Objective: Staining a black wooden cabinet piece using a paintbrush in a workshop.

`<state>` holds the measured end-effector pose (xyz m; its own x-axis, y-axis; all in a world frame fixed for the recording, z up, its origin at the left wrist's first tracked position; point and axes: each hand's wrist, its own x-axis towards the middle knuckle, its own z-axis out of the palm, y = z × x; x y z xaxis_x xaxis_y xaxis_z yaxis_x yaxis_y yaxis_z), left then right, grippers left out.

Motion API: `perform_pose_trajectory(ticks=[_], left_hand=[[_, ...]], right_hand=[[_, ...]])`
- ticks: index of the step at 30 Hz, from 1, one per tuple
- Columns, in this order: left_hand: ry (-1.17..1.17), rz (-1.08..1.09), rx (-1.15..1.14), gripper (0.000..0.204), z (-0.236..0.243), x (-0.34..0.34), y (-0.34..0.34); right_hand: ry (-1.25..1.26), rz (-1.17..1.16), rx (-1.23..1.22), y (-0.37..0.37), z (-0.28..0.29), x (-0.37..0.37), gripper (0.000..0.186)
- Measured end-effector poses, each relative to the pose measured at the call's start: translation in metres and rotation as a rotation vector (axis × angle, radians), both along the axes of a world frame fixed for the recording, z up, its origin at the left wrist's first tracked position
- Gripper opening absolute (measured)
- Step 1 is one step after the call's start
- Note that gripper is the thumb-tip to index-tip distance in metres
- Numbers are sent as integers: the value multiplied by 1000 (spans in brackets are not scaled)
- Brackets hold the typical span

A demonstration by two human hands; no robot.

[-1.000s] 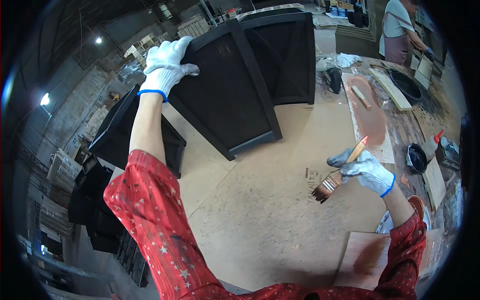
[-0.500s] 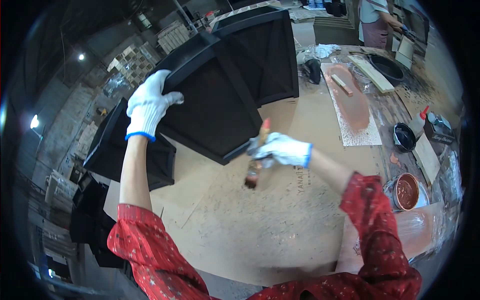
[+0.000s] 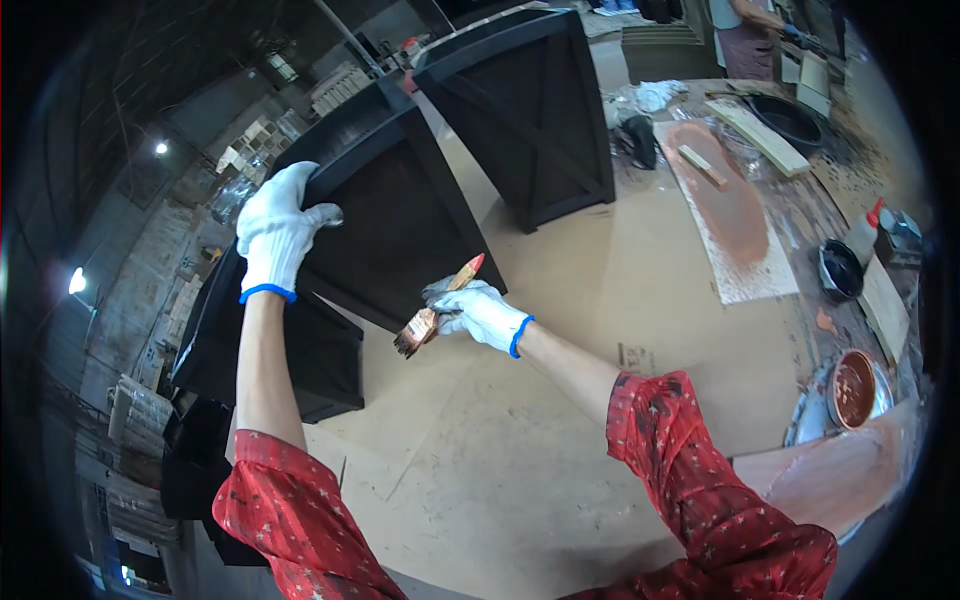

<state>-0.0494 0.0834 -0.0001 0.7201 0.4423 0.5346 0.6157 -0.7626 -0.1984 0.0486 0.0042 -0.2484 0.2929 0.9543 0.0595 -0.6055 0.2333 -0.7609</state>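
My left hand (image 3: 275, 228), in a white knitted glove with a blue cuff, grips the upper left rim of a black tapered wooden box (image 3: 395, 205). Its thumb lies over the box's face, and the other fingers are partly hidden behind the rim. In my gloved right hand (image 3: 485, 316) is a flat paintbrush (image 3: 420, 326) with a wooden, red-tipped handle. The dark, stained bristles point down and left, just off the box's lower edge. A second black box (image 3: 525, 120) with crossed slats stands to the right, a gap apart from the held one.
Another black box (image 3: 315, 360) stands at left. Brown board (image 3: 560, 450) covers the table. On the right are a paint-smeared panel (image 3: 725, 225), a black bowl (image 3: 840, 270), a can of reddish-brown paint (image 3: 852, 390) and a squeeze bottle (image 3: 865, 232). A co-worker (image 3: 745, 40) stands at the far right.
The held box has shifted left, opening a gap to the box beside it. My right hand has moved left with the paintbrush, whose bristles have swung from downward to lower left.
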Motion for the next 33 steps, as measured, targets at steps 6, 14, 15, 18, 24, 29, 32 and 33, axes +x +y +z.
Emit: perform_pose_trajectory(ticks=[6,14,15,18,24,29,32,33], left_hand=[[-9,77,167,53,-18,28,37],[69,95,246,55,-44,2,62],[117,46,228,55,-49,-8,54],[160,-99,234,52,-58,-55,28],[15,334,339,57,-14,-184,39],[-151,571,-27,70,-24,-240,60],[-105,643,-46,68,-3,-228,47],[-29,679,-85,68,4,-223,46]], right_hand=[[123,-31,54,61,3,31,24],[-52,9,-47,28,1,57,27],[-69,10,-83,20,3,55,26],[-139,18,-167,-5,-5,62,21],[-456,89,-295,-92,44,64,25],[-698,79,-350,-168,101,37,32],[-739,31,-338,-221,113,34,37],[-735,19,-339,-236,115,35,37]])
